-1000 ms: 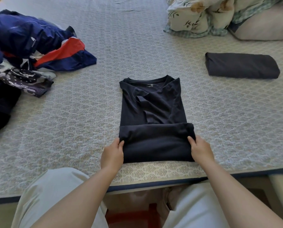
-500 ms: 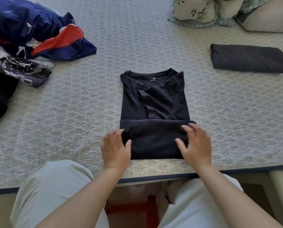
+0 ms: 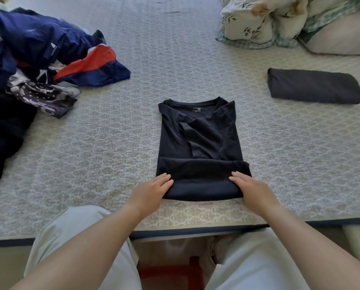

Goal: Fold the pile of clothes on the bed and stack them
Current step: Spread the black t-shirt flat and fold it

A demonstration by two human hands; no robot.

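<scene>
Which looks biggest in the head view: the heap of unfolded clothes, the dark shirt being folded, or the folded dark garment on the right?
1. Heap of unfolded clothes, partly cut off by the frame.
2. Dark shirt.
3. Folded dark garment, though it lies farther from the camera, so its true size is unsure.

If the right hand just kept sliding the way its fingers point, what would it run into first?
The right hand lies flat on the folded hem of the black T-shirt, fingers pointing up and slightly left. Going on, it would likely meet the shirt's tucked sleeves and then the collar, nothing else, as far as this view shows.
</scene>
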